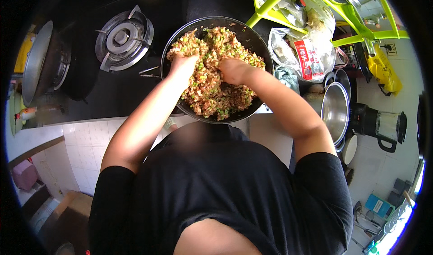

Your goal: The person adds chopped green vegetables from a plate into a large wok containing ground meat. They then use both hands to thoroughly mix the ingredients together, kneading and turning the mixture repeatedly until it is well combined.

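Single head-worn fisheye view, upright, facing down, fairly near the dark pan [251, 37]

hiding fingertips of the left hand [185, 64] and the right hand [233, 70] inside the chopped mixture [205, 95]; cutting off the green frame [275, 1] at the top edge.

Gas burner [122, 38] between ten and eleven o'clock; grey pan [38, 63] farther out, near ten. Lime-green frame [359, 25], plastic bags [322, 54] toward two. Steel pot [335, 112] at three, blender [382, 125] beyond.
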Tool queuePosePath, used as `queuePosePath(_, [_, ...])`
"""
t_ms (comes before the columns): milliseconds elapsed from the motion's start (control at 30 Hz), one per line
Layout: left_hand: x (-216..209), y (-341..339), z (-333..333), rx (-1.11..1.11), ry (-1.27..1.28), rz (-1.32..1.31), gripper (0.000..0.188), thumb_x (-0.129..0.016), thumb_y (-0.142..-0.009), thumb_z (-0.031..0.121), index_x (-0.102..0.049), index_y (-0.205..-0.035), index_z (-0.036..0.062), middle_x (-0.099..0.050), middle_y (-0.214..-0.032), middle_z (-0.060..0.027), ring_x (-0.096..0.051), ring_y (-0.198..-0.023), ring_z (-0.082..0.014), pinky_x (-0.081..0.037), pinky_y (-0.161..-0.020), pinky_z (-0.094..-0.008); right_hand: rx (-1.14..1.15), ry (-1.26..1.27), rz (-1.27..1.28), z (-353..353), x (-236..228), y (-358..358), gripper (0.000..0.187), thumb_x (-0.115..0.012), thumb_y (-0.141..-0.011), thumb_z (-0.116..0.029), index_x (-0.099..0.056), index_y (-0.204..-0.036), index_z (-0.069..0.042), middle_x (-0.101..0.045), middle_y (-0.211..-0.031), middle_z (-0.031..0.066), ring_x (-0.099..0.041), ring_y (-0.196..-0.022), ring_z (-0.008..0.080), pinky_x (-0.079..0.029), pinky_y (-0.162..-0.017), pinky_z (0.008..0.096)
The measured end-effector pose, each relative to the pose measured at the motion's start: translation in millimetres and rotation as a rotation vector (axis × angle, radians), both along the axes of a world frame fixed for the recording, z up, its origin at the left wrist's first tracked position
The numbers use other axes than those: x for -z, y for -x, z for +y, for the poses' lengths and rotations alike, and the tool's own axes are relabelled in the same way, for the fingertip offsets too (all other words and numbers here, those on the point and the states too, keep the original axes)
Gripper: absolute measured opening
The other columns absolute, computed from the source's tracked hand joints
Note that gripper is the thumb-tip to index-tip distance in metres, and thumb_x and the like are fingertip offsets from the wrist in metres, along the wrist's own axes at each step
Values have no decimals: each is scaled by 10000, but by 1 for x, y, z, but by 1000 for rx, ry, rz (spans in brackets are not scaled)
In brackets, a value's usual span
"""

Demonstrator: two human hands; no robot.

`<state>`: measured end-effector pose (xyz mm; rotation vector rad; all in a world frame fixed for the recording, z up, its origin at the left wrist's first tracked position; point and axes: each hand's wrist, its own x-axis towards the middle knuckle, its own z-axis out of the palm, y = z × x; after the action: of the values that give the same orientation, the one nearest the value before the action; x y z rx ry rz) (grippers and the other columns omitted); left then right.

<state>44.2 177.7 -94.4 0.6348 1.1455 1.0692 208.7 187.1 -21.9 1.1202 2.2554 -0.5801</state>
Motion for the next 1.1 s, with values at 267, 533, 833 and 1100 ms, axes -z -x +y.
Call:
queuePosePath(267, [-31, -3, -6, 109, 104, -134, 308, -552, -803, 158, -518, -1072, 11, -590, -1001, -117, -586, -880, -195, -487, -773, -317, 1060, 369, 877, -33, -25, -75, 636, -651, -743, -240, -343, -1274, -73, -518, -1113, 145, -516, -996, 229, -428, -836, 374])
queuePosePath(533, [-20, -17, 19, 275, 329, -290, 389, -629, -764, 270, -550, -1053, 21, -600, -995, -102, -583, -879, -185, -480, -775, -317, 1349, 966, 1355, -1, 38, -29, 464, -714, -690, -227, -526, -1065, -29, -614, -959, 94, -610, -808, 198, -527, -693, 342])
queuePosePath(833, [-32, -17, 17, 246, 167, -256, 301, -505, -807, 98, -521, -1080, -28, -590, -1014, -142, -584, -918, -226, -478, -814, -341, 1398, 662, 1327, 2, 13, -25, 349, -592, -748, -3, -520, -1090, -5, -604, -955, 109, -591, -868, 205, -501, -759, 329])
queuePosePath(1100, [-83, -3, -30, 183, 103, -268, 307, -518, -807, 77, -505, -1105, 6, -555, -1084, -110, -548, -970, -182, -438, -857, -302, 1121, 141, 1018, -26, -18, -50, 231, -597, -800, -210, -560, -972, -60, -590, -852, 26, -532, -735, 112, -440, -664, 258])
